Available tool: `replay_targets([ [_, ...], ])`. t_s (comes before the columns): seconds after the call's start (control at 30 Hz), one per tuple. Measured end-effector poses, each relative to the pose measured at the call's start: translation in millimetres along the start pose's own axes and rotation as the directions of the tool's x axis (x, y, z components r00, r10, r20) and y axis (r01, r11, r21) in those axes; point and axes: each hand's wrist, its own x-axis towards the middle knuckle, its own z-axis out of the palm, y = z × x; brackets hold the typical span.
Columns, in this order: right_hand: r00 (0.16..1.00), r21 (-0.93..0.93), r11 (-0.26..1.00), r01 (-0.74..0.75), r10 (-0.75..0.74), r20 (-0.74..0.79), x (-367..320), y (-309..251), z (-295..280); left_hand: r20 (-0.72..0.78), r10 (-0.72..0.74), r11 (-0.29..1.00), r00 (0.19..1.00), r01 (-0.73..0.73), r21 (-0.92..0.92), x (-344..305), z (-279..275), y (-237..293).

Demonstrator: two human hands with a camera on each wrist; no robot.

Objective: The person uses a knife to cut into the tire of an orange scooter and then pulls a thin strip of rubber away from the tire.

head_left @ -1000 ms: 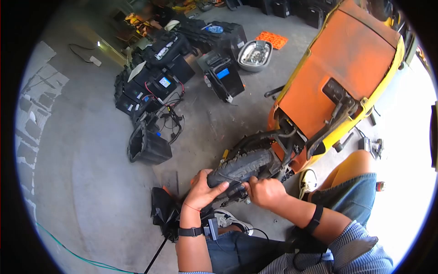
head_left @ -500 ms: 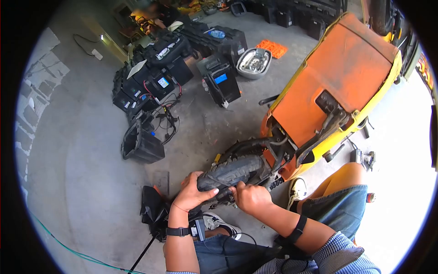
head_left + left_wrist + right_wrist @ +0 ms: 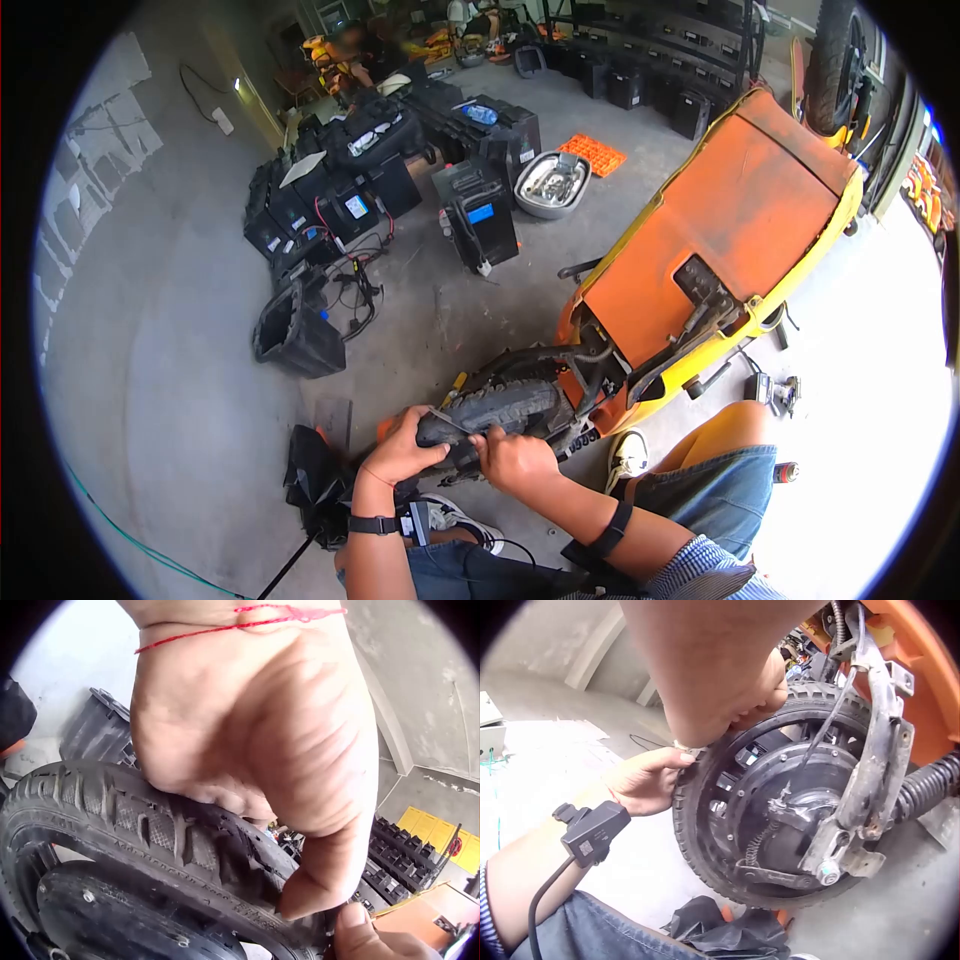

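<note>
A black treaded tyre (image 3: 510, 402) is mounted on a wheel with a round hub (image 3: 780, 802), attached to an orange and yellow vehicle body (image 3: 730, 215). My left hand (image 3: 398, 452) grips the tyre's near end, fingers over the tread and thumb on the sidewall. Right beside that thumb, my right hand (image 3: 520, 464) is curled at the tyre's edge. A thin grey bar (image 3: 450, 421) runs from its fingers across the tread; most of it is hidden. In the left wrist view, only the thumb (image 3: 356, 919) of my right hand shows.
Black battery cases (image 3: 350, 200) and cables stand on the floor to the left. An empty black case (image 3: 295, 330) lies nearer. Farther back are a metal basin (image 3: 552, 182) and an orange crate (image 3: 592, 155). A black bag (image 3: 315, 480) lies by my left arm.
The head view has shifted, so the wheel and both hands appear further left and lower. Both hands stay at the same end of the tyre.
</note>
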Motion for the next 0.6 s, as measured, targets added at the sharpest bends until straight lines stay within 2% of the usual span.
replay_targets([
  [0.17,1.0,-0.037,0.999,-0.001,0.002,0.017,-11,14,-3,0.044,-0.025,1.0,0.999,0.026,-0.014,0,-5,11],
  [0.27,0.999,-0.048,0.998,0.029,-0.03,-0.019,-2,13,4,0.02,0.042,0.99,0.999,-0.044,0.137,1,1,0],
  [0.4,0.998,-0.045,0.999,0.025,-0.027,-0.048,6,-3,7,0.012,0.049,0.986,0.999,-0.051,0.16,0,-1,-1],
  [0.47,0.997,-0.05,0.998,0.045,-0.048,-0.064,5,-2,10,0.019,-0.005,0.997,1.0,0.004,0.082,-2,-1,6],
  [0.5,0.994,-0.062,0.996,0.062,-0.067,-0.082,5,1,10,0.022,0.005,0.997,1.0,-0.007,0.08,-1,0,8],
  [0.57,0.994,-0.069,0.996,0.059,-0.065,-0.084,4,9,10,0.027,0.018,0.998,0.999,-0.016,-0.069,-2,-3,10],
  [0.6,0.995,-0.063,0.996,0.059,-0.063,-0.071,-2,12,13,0.031,0.009,0.998,0.999,-0.007,-0.068,-4,-4,9],
])
